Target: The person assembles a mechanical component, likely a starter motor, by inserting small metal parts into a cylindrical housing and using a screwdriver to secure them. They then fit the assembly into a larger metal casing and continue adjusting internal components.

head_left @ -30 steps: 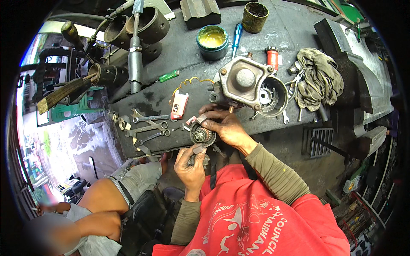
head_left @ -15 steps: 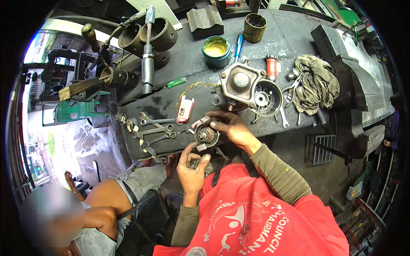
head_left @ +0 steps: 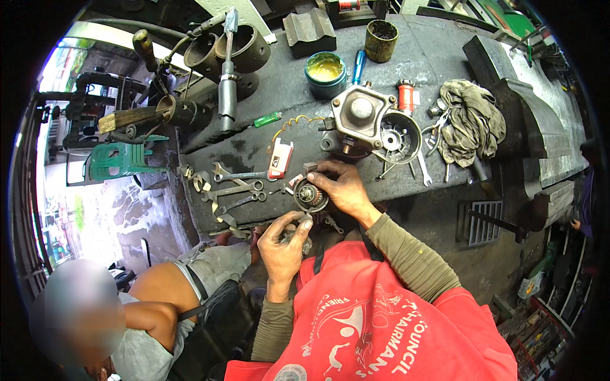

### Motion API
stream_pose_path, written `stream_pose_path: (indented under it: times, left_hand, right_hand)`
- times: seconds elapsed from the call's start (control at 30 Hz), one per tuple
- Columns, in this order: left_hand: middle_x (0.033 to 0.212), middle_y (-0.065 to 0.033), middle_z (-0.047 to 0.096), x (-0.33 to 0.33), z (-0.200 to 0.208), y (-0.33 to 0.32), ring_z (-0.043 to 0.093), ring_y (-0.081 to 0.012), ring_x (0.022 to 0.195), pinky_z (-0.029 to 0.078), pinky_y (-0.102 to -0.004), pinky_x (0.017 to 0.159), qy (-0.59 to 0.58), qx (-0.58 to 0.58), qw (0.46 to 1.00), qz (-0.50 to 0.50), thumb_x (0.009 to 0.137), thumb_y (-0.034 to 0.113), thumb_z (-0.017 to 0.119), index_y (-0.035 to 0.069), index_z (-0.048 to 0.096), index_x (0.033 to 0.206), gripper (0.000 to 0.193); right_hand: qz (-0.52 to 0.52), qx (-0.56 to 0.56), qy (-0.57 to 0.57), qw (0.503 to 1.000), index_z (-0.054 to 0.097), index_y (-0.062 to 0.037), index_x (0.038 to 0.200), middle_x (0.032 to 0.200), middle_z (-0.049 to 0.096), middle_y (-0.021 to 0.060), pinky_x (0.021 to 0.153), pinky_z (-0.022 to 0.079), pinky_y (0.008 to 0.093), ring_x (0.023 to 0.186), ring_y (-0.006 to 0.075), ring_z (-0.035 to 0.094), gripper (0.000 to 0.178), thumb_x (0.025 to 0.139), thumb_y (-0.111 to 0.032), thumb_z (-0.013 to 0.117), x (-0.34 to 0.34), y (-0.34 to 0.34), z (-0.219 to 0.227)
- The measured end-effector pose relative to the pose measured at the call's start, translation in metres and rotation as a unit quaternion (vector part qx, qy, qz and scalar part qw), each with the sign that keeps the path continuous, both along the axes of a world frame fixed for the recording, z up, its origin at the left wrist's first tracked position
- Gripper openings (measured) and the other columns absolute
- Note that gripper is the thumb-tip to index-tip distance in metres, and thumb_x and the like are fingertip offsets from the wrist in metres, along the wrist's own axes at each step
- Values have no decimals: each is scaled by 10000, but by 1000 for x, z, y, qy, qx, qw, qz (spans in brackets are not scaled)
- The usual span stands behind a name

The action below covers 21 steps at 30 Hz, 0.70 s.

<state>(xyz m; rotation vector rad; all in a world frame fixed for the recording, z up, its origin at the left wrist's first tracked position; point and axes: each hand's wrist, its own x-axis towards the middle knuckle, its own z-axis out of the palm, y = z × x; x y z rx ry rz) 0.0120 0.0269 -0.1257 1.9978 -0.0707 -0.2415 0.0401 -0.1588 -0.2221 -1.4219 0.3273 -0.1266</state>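
Block (head_left: pixel 310 167), small, grey, rectangular, pinched in my right grip (head_left: pixel 343 189), now sits farther from dark round metal housing (head_left: pixel 323 204), well outside it; left grip (head_left: pixel 281 249) narrower, hold unclear.

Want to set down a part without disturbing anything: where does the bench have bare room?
Two bare patches: one between the green lighter and the wrenches; another right of the dark tin, beyond the crumpled rag. It's crowded around the metal housing and by the right hand.
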Motion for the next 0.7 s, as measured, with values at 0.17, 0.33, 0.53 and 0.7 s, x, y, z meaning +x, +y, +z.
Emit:
stream_pose_path:
  times: [0.17,0.33,0.53,0.7]
  left_hand:
    - [969,-20,742,4,0,6,616,-73,821,506,-239,759,143,-109,983,29,946,71,805,-2,754,1212,280]
    - [1060,-100,753,20,24,21,695,-135,893,560,-259,778,271,-321,904,82,1055,129,632,-44,630,1390,378]
    - [1188,-133,745,44,40,12,678,-131,985,563,-274,849,271,-339,901,-4,1073,120,609,-92,604,1423,408]
    - [1192,-133,747,68,35,-7,693,-143,993,571,-278,872,251,-276,926,-52,1082,134,632,-98,619,1408,400]
  right_hand:
    - [-3,10,13,1000,755,30,1068,978,749,132,838,540,345,902,179,691,291,932,-223,800,1,1,-1]
    - [-48,-152,37,986,755,9,1149,1052,756,160,887,554,368,957,239,721,253,945,-140,753,-29,-14,38]
    - [67,-282,-157,944,700,-38,1264,1195,655,180,883,582,407,1028,362,697,445,831,57,728,-79,-26,105]
    - [143,-448,-207,858,645,-181,1449,1271,614,179,888,531,438,1071,356,634,653,816,-62,753,-60,-23,116]
